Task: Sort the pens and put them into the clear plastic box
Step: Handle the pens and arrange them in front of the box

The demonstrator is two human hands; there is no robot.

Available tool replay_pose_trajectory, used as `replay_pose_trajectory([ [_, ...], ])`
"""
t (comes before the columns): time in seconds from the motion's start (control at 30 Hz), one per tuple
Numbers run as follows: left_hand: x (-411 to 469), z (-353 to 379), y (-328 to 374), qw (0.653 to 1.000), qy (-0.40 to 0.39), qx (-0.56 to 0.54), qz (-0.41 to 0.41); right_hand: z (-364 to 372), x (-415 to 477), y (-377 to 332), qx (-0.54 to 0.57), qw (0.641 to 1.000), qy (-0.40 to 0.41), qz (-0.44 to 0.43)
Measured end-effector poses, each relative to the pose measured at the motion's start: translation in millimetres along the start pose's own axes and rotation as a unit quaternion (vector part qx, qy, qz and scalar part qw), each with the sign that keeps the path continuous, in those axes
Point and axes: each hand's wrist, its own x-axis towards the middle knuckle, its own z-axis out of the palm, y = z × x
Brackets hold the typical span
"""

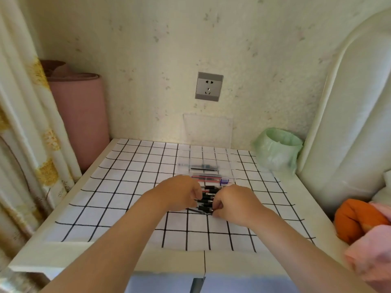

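Note:
A clear plastic box (pixel 184 163) with compartments sits on the checked tablecloth (pixel 118 187) toward the back. Its far compartment holds a black pen (pixel 204 166); the near one holds red pens (pixel 206 178) and a small purple item (pixel 224 181). In front of the box lies a bundle of black pens (pixel 206 200). My left hand (pixel 179 192) grips the bundle's left end, my right hand (pixel 230 203) pinches its right end. The hands hide the pens' ends.
The clear box lid (pixel 208 130) leans against the wall under a socket (pixel 209 86). A bin with a green bag (pixel 277 149) stands back right. Orange and pink cloths (pixel 357 220) lie at the right edge. A pink roll (pixel 80 115) stands left.

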Motion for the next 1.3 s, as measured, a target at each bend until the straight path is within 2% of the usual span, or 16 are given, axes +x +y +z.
replay_pose_trajectory([
  [0.13,0,10,3,0.999,0.000,0.031,0.014,4,2,1,-0.024,0.999,0.012,-0.018],
  [0.3,0,11,9,0.994,0.065,0.048,0.067,-3,-1,9,0.007,0.999,0.048,-0.009],
  [0.53,-3,5,14,0.996,0.062,0.043,0.047,-11,-1,6,0.067,0.992,0.107,-0.015],
  [0.63,-4,3,13,0.997,0.055,0.033,0.051,-8,-1,3,0.087,0.992,0.090,-0.033],
  [0.77,-5,6,13,0.997,0.043,-0.024,0.061,-5,-1,-5,0.112,0.992,0.022,-0.058],
  [0.87,-5,8,13,0.998,0.030,-0.016,0.049,-3,2,-7,0.101,0.994,-0.005,-0.045],
  [1.0,-3,7,11,0.999,0.048,-0.002,0.022,-2,5,-7,0.142,0.989,-0.038,-0.030],
  [1.17,-6,3,6,0.998,0.062,-0.025,0.020,-6,5,-13,0.076,0.996,0.000,-0.037],
  [1.3,-9,-2,4,0.994,0.084,-0.063,0.042,-12,6,-13,0.077,0.995,0.031,-0.048],
])
